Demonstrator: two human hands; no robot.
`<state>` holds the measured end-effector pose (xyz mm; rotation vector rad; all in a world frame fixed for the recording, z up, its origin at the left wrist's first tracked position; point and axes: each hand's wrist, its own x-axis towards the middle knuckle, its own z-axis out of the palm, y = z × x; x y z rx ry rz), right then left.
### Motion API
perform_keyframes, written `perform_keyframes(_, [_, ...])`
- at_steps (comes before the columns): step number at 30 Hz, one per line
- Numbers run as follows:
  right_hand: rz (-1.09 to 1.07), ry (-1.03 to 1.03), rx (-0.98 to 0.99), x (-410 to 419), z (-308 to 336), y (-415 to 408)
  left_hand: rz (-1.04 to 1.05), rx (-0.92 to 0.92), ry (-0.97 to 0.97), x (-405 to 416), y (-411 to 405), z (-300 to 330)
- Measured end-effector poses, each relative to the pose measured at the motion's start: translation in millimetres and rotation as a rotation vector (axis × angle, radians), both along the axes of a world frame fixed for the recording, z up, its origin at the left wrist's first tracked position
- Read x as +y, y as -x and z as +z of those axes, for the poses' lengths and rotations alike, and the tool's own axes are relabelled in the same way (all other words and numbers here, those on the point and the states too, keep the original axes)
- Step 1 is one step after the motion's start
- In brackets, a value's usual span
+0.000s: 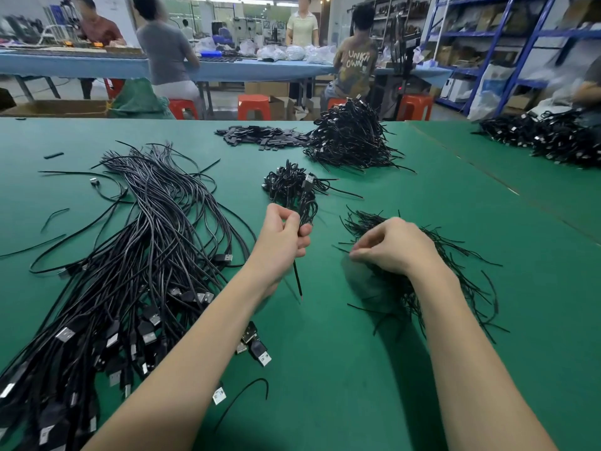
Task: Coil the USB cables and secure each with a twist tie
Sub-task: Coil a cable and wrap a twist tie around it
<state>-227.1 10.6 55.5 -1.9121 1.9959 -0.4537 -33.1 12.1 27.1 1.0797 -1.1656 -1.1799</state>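
1. Workshop floor, far side: blue benches, orange stools, shelving at right, several people seated or standing at the benches.
2. Green work table (325, 369): covers the whole near field and bears all stock listed below.
3. Loose USB cables (136, 255): large uncoiled bundle at left, strands running far to near, plugs massed at the near left edge.
4. Coiled cable (307, 206): small black coil with its plug uppermost, held above the table at centre; one tail hangs down below the fist toward the table.
5. Left hand (283, 236): clenched around the waist of the coiled cable, thumb and fingers wrapped over the loops.
6. Twist ties (422, 271): scattered heap of thin black wires at right, near side.
7. Right hand (390, 245): fingers curled down onto the twist ties, thumb and forefinger tips together; whether a single tie is already pinched cannot be told.
8. Small finished pile (289, 183): tied coils just beyond the held cable.
9. Large finished pile (351, 141): far centre-right, beside flat black strips (260, 135).
10. Step in hand, by judgement: picking one tie. Advice: separate a single wire from the heap, keep the left grip firm so loops do not spring, wrap at the waist and twist snugly.
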Motion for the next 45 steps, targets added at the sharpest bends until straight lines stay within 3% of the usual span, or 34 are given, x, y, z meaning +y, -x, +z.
perform_keyframes(4, [0.115, 0.24, -0.553, 3.4, 17.1, -9.9, 0.01, -0.024, 0.017, 1.8, 0.3, 2.2])
perform_keyframes(8, [0.18, 0.239, -0.78, 9.6, 21.1, -37.2, 0.005, -0.139, 0.045, 3.4, 3.4, -0.1])
perform_keyframes(16, [0.157, 0.254, -0.675, 10.7, 16.6, -54.8, 0.02, -0.359, 0.158, 3.3, 2.7, 0.8])
perform_keyframes(21, [0.037, 0.212, -0.76, 11.3, 14.9, -60.0, 0.04, -0.465, 0.215, 5.5, 2.3, 1.3])
perform_keyframes(29, [0.019, 0.293, -0.59, 10.5, 12.0, -63.5, 0.016, -0.327, 0.133, 1.4, 1.8, 1.5])
perform_keyframes(31, [0.05, 0.219, -0.654, 10.6, 13.0, -62.3, 0.043, -0.238, 0.119, -0.6, 0.7, 1.0])
perform_keyframes(35, [0.107, -0.072, -1.022, 10.1, 16.3, -51.9, 0.058, -0.108, 0.087, -2.2, -2.1, 2.5])
perform_keyframes(41, [-0.061, -0.321, -1.459, 2.9, 5.6, -44.9, 0.014, 0.0, 0.086, -2.7, -0.1, 2.9])
perform_keyframes(45, [-0.138, -0.568, -1.721, 1.7, -13.6, -40.0, -0.197, -0.044, 0.126, 1.1, -6.8, 9.7])
